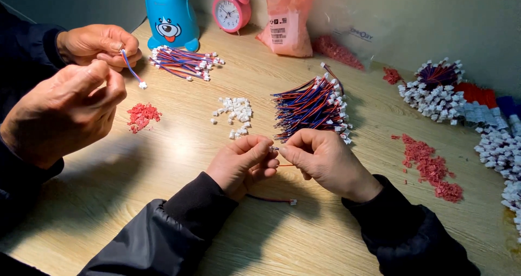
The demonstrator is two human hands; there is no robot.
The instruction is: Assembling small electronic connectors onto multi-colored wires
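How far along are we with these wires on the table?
Looks done: a small bundle of wires by the blue holder. In hand: your left hand and right hand pinch one red and blue wire between them; a co-worker's hands hold another. Left: the big wire pile, loose white plugs and red bits.

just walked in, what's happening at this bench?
The person's left hand and right hand meet at the fingertips over a thin red and blue wire lead, whose white plug end lies on the wooden table. Just beyond sit a bundle of similar leads and a small pile of white connectors. At the left, another person's hands hold a lead of their own.
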